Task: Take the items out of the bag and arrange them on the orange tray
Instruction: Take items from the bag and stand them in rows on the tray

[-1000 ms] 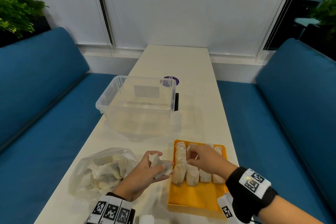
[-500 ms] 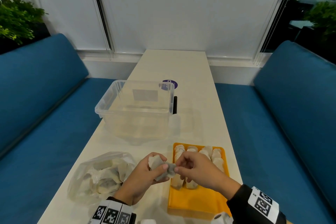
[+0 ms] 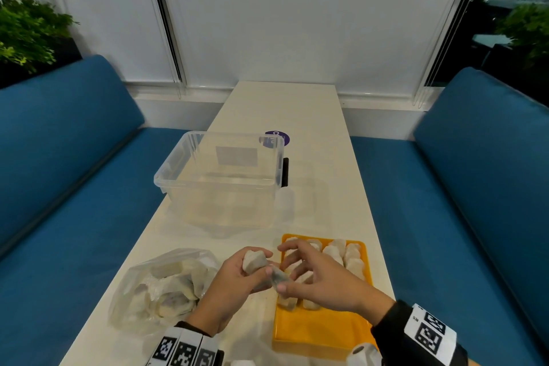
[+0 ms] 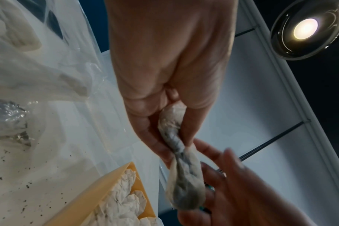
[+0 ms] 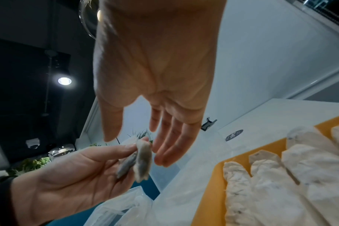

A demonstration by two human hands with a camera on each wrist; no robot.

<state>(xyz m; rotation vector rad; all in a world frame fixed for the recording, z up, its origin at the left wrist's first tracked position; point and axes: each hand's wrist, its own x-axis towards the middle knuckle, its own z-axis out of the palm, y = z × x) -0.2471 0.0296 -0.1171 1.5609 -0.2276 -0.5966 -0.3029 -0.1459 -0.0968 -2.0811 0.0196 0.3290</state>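
My left hand (image 3: 266, 261) grips two pale wrapped pieces (image 3: 255, 263) just left of the orange tray (image 3: 320, 333). In the left wrist view they hang one below the other (image 4: 184, 191), joined by a twisted wrapper. My right hand (image 3: 285, 267) meets them from the tray side. Its fingers (image 5: 164, 152) are straight and spread and touch the nearer piece (image 5: 144, 160). Its thumb stays a little apart. Several similar pieces (image 3: 335, 252) lie in rows on the tray's far half. The clear plastic bag (image 3: 166, 285) lies left of my hands with several pieces inside.
A clear plastic bin (image 3: 219, 175) stands further along the narrow white table (image 3: 312, 116), with a purple sticker (image 3: 277, 138) behind it. Blue benches (image 3: 445, 217) run along both sides. The tray's near half shows bare orange. Dark crumbs dot the table near the bag.
My right hand left the tray's rows, came to the left hand and pinched a piece there. Now its fingers have spread straight. The left hand has barely moved.
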